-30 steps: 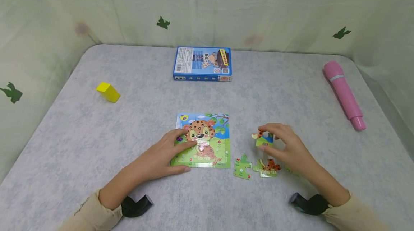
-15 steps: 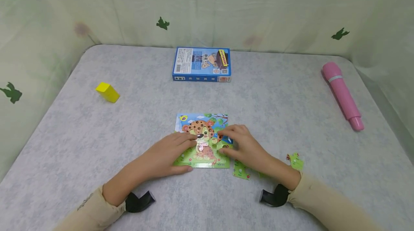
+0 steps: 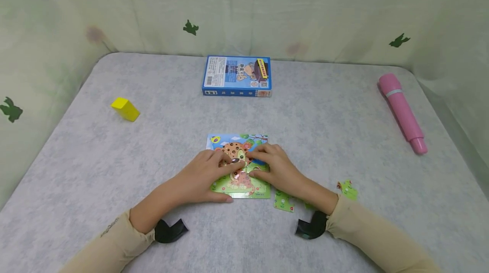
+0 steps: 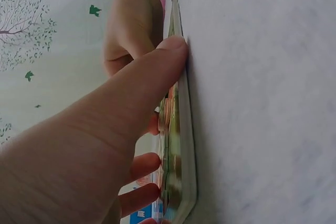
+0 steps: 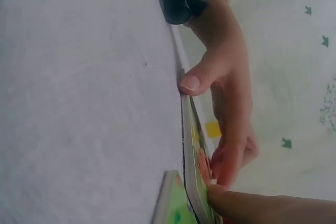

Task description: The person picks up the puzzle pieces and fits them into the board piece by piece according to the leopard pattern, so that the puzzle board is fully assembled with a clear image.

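A jigsaw puzzle with a cartoon leopard lies flat on the table, partly hidden under both hands. My left hand rests on its left side, fingertips on the picture. In the left wrist view, the thumb lies at the puzzle's near edge. From the right, my right hand pinches a puzzle piece with blue on it, at the leopard's cheek; most of that piece is hidden. Loose puzzle pieces lie right of the puzzle: a green one and another beside the right forearm.
A blue printed box lies at the back of the table. To the left stands a yellow block, and a pink microphone-shaped object lies far right. A printed curtain hangs behind.
My right hand has carried a puzzle piece leftward from beside the puzzle onto its right side. The left hand has shifted slightly right over the picture.
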